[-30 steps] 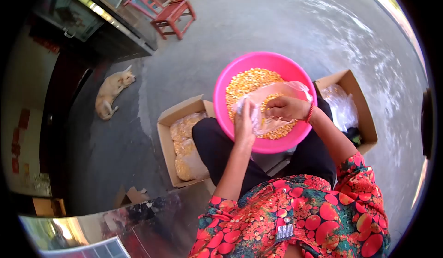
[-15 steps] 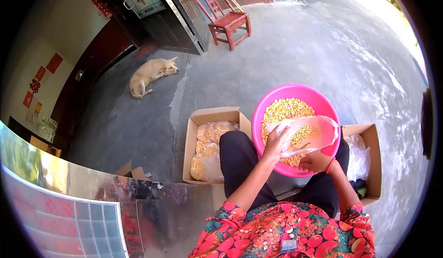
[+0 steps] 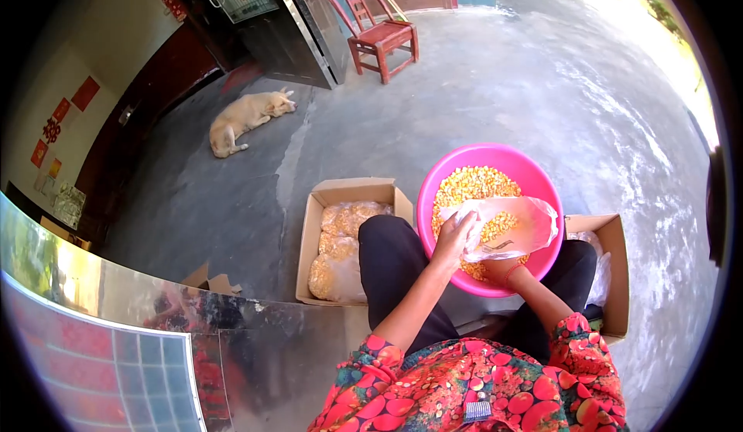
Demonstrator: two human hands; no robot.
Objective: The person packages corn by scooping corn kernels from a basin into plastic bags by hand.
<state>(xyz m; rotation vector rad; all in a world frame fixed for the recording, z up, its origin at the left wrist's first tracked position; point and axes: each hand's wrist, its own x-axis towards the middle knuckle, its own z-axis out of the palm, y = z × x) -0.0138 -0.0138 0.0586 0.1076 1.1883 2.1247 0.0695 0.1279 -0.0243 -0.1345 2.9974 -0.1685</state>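
Note:
A pink basin [image 3: 544, 180] between my knees holds loose corn kernels [image 3: 470, 182]. Over it, my left hand [image 3: 455, 240] grips the edge of a clear plastic bag [image 3: 535, 229], whose wide mouth faces right. Corn shows at the bag's middle, with a dark printed mark below it. My right hand [image 3: 501, 270] reaches down into the basin's near side, among the kernels and under the bag's lower edge. Its fingers are hidden there. A red cord circles the right wrist.
Left of my knee, a cardboard box [image 3: 303, 258] holds several filled bags of corn [image 3: 338, 250]. A second box [image 3: 617, 277] on the right contains clear plastic bags [image 3: 600, 277]. Farther off are a lying dog [image 3: 246, 119], a red chair [image 3: 383, 37] and an open door [image 3: 298, 45].
My right hand has moved left and down into the corn beneath the bag. The left hand still holds the bag. The whole view has shifted slightly.

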